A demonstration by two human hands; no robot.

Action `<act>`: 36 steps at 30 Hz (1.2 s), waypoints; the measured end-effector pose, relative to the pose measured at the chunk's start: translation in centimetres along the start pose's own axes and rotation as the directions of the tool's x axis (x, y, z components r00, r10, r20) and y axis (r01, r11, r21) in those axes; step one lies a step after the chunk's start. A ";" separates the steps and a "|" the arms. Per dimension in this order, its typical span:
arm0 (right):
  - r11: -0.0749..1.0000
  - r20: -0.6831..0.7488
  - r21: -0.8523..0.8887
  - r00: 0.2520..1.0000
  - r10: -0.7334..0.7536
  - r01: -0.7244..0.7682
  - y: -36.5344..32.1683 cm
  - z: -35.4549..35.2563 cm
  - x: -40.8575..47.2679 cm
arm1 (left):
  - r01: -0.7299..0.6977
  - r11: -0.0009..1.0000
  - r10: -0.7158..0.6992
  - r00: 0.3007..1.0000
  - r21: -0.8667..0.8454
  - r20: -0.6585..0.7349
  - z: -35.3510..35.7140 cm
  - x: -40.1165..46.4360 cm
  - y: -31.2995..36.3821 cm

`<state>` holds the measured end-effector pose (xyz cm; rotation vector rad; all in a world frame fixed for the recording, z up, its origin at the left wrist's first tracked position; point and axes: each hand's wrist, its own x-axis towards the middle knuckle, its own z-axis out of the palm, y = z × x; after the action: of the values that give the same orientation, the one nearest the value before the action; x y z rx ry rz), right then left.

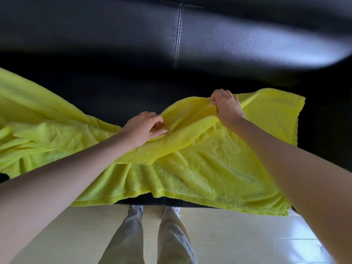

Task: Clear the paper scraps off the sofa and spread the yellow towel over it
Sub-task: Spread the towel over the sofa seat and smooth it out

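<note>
Both hands' grip on rumpled yellow towel, black sofa beneath

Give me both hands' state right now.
Left hand: pinching a fold of the yellow towel.
Right hand: gripping the towel's raised fold.

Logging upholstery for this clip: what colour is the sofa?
Black, leather-like with a stitched seam; the sofa shows in the head view.
</note>
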<state>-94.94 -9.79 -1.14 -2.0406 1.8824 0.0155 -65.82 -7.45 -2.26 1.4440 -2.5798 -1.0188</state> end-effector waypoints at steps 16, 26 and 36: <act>0.985 0.445 0.160 0.895 -0.012 -0.066 2.0 -0.9 1.4 | 0.218 0.946 -0.172 0.964 -0.238 0.201 -1.9 0.1 0.8; 0.974 0.357 -0.180 0.932 -0.064 0.136 2.9 -0.5 0.6 | 0.050 0.998 -0.051 0.998 0.030 0.022 0.3 1.0 1.1; 0.984 0.428 -0.108 0.900 -0.086 0.145 3.7 -1.2 1.4 | 0.215 0.910 -0.239 0.971 -0.353 -0.024 -1.3 0.6 1.2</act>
<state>-98.62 -11.58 -1.31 -2.0296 1.5238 0.5285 -66.66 -8.17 -0.72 1.6660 -2.0791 -1.3464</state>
